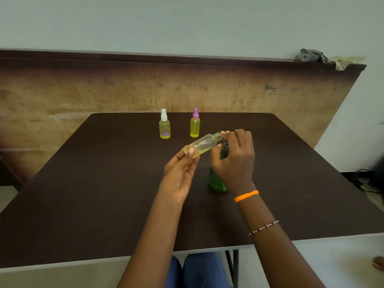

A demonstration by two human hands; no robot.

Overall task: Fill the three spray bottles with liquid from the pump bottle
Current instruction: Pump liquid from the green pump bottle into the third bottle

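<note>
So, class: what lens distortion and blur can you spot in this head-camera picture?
Head view: wide-angle lens bows the wooden board and the table edges; overall soft, slightly hazy; tilted clear bottle in the left hand looks smeared; lighting even, no harsh glare.

- The green pump bottle [217,181] stands mostly hidden behind the right hand [234,161]; only its lower body and a dark part of its top show beside the palm.
- Whether the right hand's fingers press the pump head cannot be told.
- The uncapped spray bottle [202,144] has its base covered by the left hand [179,175].
- Both forearms are cut off by the bottom edge.
</note>
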